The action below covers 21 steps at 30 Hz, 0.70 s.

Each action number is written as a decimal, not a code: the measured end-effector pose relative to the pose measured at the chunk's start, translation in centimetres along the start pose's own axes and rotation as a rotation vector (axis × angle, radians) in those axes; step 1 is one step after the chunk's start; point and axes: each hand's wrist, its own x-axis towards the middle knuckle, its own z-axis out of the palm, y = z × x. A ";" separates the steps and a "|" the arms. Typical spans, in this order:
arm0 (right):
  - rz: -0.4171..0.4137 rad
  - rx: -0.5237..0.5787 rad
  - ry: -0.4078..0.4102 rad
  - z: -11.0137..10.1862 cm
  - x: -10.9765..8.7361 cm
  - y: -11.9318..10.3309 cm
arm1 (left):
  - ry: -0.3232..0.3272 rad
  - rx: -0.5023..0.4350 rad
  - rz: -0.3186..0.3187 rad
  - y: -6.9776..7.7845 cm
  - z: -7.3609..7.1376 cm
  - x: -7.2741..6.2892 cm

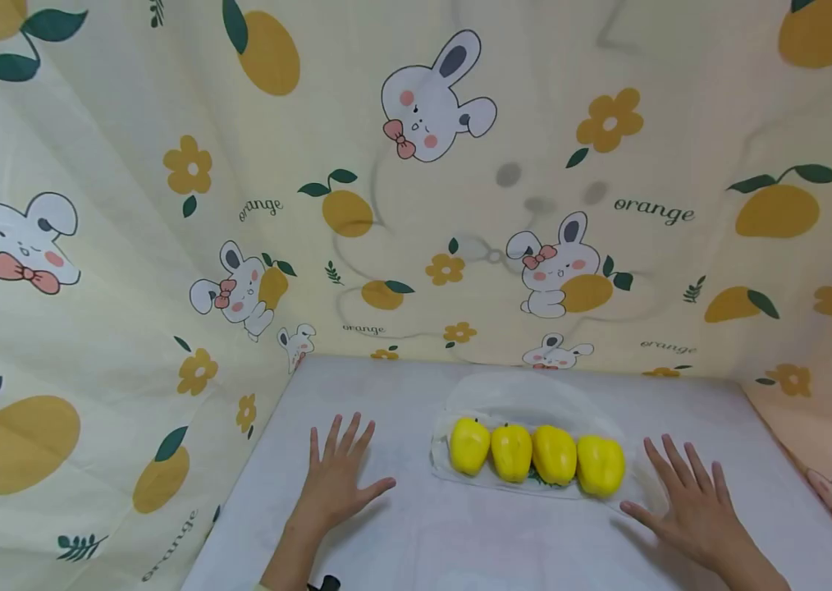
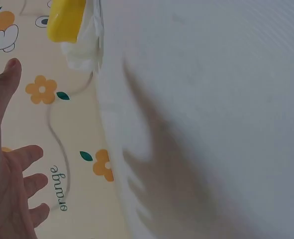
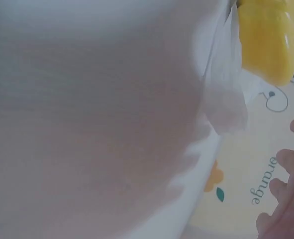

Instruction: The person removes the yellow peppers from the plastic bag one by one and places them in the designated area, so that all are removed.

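Several yellow bell peppers (image 1: 512,453) sit in a row on a thin white plastic bag (image 1: 453,469) near the middle of the table. My left hand (image 1: 338,484) is to the left of the row, fingers spread, holding nothing. On the other side, my right hand (image 1: 697,513) hovers right of the peppers with its fingers apart, also holding nothing. Part of one yellow pepper (image 2: 67,20) shows at the top of the left wrist view. The right wrist view has a yellow pepper (image 3: 268,40) beside the bag's crumpled edge (image 3: 226,94).
The white table (image 1: 505,542) is walled by a cream curtain (image 1: 416,271) printed with rabbits, oranges and flowers, at the back and sides. A small black object (image 1: 327,583) shows at the bottom edge by the left forearm.
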 end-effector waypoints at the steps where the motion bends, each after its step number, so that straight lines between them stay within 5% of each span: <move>1: -0.010 -0.001 0.007 0.0 0.1 0.0 | -0.002 0.002 0.005 0.1 0.0 0.1; 21: -0.110 0.039 0.002 0.4 1.3 0.5 | -0.092 -0.021 0.085 3.0 1.5 2.3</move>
